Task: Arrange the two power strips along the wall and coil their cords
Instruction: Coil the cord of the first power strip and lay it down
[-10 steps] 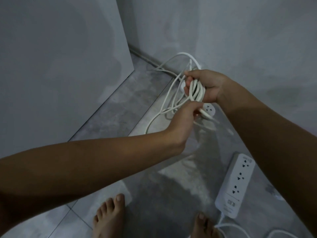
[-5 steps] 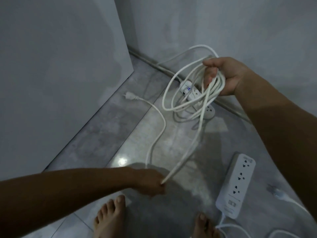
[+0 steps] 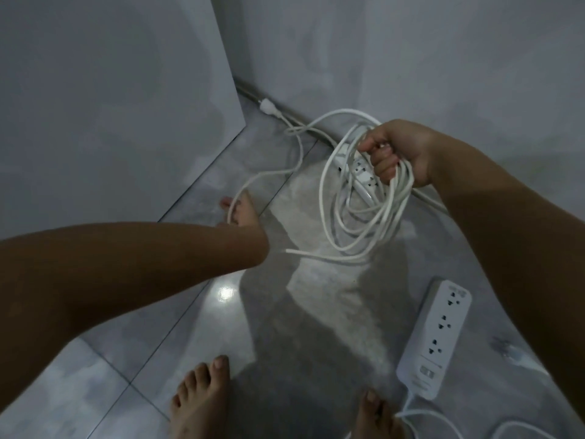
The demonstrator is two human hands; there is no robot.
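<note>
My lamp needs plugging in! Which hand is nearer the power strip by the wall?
Right. Right hand, gripping the cord coil, hovers over the power strip; left hand is farther left.

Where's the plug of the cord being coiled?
Head view: the plug lies at the far wall's base near the corner, up-left of the right hand.

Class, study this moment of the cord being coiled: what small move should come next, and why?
Probably bring the left hand across to the right hand, laying one more loop of cord into its grip. The right hand grips several loops, while the left appears to hold a slack length that trails on to the plug by the wall, so there is cord left to coil.
</note>
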